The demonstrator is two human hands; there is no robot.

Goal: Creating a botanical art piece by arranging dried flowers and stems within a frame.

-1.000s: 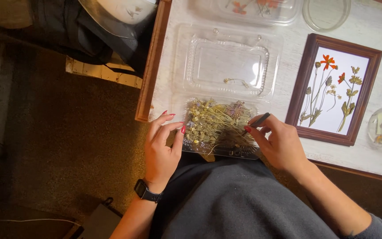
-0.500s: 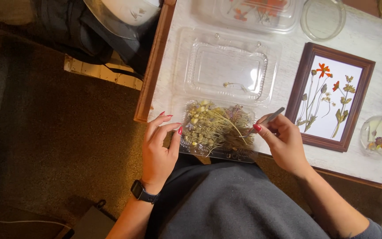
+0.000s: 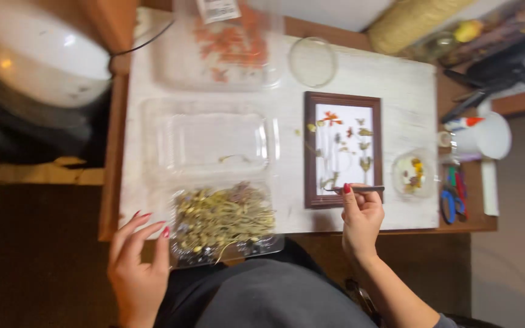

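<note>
My right hand (image 3: pixel 361 217) pinches thin grey tweezers (image 3: pixel 360 190), whose tips rest over the lower edge of a brown picture frame (image 3: pixel 343 149) holding pressed flowers on white paper. My left hand (image 3: pixel 138 262) sits with fingers spread at the left edge of a clear plastic clamshell box (image 3: pixel 223 225) full of dried yellowish flowers, fingertips touching its rim. The box's open lid (image 3: pixel 211 141) lies flat beyond it, with one small stem on it.
On the white table top (image 3: pixel 396 79) are a second clear box with orange petals (image 3: pixel 229 42), an empty round dish (image 3: pixel 313 61) and a small dish of petals (image 3: pixel 413 173). Scissors (image 3: pixel 452 195) and a white cup (image 3: pixel 484 136) lie right. A white lamp (image 3: pixel 37 58) sits left.
My right hand has moved right with the tweezers, from the dried-flower box to the frame. The view has shifted and zoomed in; my left hand stays by the box.
</note>
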